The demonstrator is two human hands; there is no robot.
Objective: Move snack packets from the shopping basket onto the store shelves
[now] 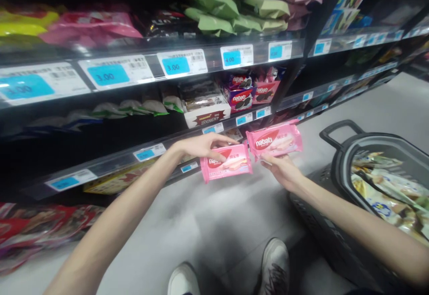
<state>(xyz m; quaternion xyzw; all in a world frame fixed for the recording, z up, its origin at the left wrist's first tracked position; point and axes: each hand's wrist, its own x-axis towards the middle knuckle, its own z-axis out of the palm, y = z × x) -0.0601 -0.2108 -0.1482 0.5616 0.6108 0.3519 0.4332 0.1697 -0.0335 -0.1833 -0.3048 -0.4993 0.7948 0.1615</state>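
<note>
My left hand [209, 146] grips a pink Nabati wafer pack [229, 166] from above, thumb across its front and fingers behind the top edge. Close beside it, my right hand [283, 170] holds a second pink Nabati wafer pack [278, 139] from below, with the thumb at its lower edge and the other fingers underneath. Both packs face me, held over the floor in front of the shelves. Behind them on the shelf stand a purple Nabati box [239, 99], a pink Nabati box [266, 91] and a white carton of brown packs [208, 114].
A dark shopping basket [338, 165] filled with snack bags [385, 183] stands at the right, its handle raised toward the shelves. Shelf edges [248, 56] with price tags run across the view. Two shoes [275, 263] are on the grey floor [208, 214] below.
</note>
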